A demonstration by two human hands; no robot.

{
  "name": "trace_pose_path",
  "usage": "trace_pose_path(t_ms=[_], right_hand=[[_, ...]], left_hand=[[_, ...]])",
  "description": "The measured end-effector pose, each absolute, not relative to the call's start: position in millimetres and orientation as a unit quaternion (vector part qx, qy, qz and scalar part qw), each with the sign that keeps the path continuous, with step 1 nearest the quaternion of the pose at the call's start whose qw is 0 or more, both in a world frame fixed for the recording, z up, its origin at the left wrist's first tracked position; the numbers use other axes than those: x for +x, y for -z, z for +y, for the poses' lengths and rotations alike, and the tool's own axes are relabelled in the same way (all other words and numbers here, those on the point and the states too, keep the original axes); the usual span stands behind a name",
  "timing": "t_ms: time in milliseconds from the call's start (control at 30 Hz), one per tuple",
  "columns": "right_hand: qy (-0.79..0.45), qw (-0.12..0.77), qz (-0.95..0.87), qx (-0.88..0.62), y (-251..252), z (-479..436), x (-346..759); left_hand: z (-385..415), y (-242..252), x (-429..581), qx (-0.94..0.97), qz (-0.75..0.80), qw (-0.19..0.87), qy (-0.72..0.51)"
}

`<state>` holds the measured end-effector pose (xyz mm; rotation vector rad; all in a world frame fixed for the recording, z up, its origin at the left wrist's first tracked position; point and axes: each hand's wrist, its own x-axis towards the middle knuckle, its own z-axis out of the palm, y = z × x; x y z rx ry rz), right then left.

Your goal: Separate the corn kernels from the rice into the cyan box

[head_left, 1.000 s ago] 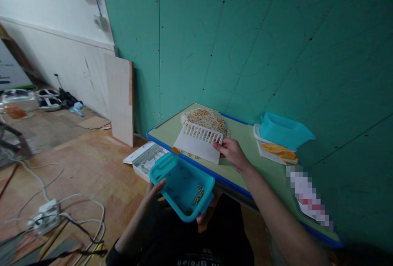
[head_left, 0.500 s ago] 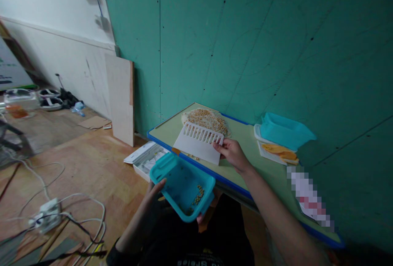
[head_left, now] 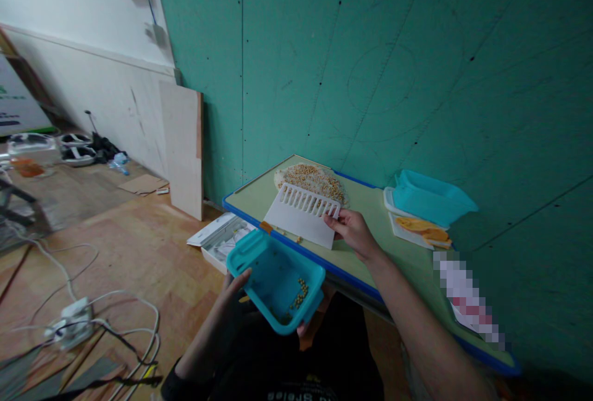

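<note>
My left hand (head_left: 235, 285) grips the left rim of a turquoise plastic bin (head_left: 265, 302), tilted below the table's front edge. Some yellow soybeans (head_left: 300, 293) lie in the bin's right corner. Between thumb and fingers, my right hand (head_left: 349, 232) holds the right side of a white slotted plastic scoop (head_left: 301, 219) low over the tabletop. The scoop's slotted edge points at a pile of beans mixed with pale grains (head_left: 310, 178). A few loose beans (head_left: 299, 240) sit by the table's front edge, near the scoop.
On the right of the blue-edged table (head_left: 370, 203) stand another turquoise bin (head_left: 428, 198) and a yellow cloth (head_left: 424, 230) on a white tray. An open white box (head_left: 221, 243) is left of my bin. Cables and a power strip (head_left: 74, 320) lie on the floor.
The scoop in my right hand has shifted very slightly right. The bin and my left hand have stayed almost where they were.
</note>
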<state>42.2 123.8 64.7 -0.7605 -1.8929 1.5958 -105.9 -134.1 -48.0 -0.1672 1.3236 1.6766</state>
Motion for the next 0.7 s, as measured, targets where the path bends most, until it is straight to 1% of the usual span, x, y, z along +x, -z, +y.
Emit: trace_pose_path(t_ms=[700], right_hand=[[-0.555, 0.263, -0.742, -0.27, -60.5, 124.2, 47.4]], left_hand=[[-131.4, 55.7, -110.3, -0.071, 0.517, 0.481, -0.704]])
